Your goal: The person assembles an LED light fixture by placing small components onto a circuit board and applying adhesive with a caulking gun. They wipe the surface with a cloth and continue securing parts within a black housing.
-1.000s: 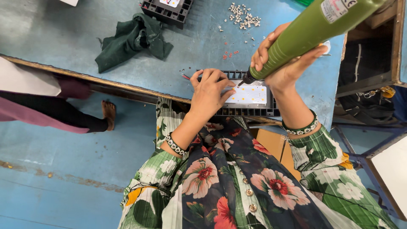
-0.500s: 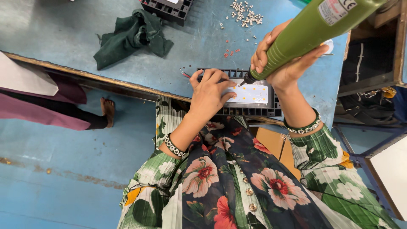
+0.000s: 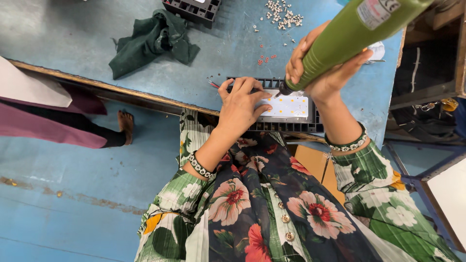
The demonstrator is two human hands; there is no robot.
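A black finned light housing with a white LED board lies at the near edge of the blue table. My left hand presses flat on the housing's left side, fingers spread. My right hand grips a green electric screwdriver, tilted, with its tip touching the upper left of the white board.
A crumpled dark green cloth lies on the table to the left. A second black housing sits at the far edge. Several small white screws and a few red washers are scattered beyond the board. Another person's bare foot rests on the floor at the left.
The view has shifted slightly. The screwdriver stays on the board and my left hand keeps pressing the housing.
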